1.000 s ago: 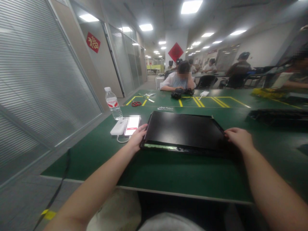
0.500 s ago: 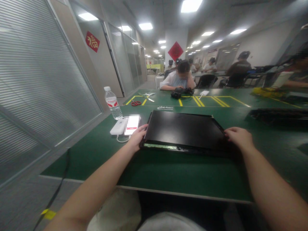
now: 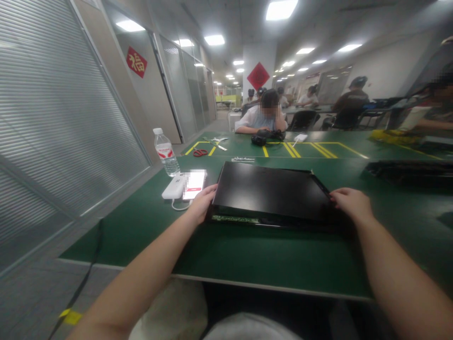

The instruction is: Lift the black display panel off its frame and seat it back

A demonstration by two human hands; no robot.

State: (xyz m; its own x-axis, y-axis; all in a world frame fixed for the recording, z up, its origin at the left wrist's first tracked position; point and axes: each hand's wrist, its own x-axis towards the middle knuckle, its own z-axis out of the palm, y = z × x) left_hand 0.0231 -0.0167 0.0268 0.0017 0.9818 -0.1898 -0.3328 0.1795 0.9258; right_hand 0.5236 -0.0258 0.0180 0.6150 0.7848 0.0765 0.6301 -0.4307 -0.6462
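Note:
A flat black display panel (image 3: 269,191) lies slightly askew over a black frame (image 3: 323,186) on the green table. Its left side is tilted up a little. Below its near edge, a green circuit board strip (image 3: 235,219) shows in the gap. My left hand (image 3: 203,203) grips the panel's left edge, with the fingertips partly hidden behind it. At the right edge, my right hand (image 3: 352,203) has its fingers pinched together. Whether they hold the panel, the frame or both is unclear.
Left of the panel are a lit phone (image 3: 194,184), a white power bank (image 3: 174,186) with a cable, and a water bottle (image 3: 166,153). Red-handled scissors (image 3: 200,152) lie farther back. A person (image 3: 264,113) sits across the table (image 3: 269,255) behind dark gear (image 3: 267,136).
The panel's left side has risen slightly and shifted a touch. The circuit board strip beneath its near edge looks darker. Both hands stay at the same edges.

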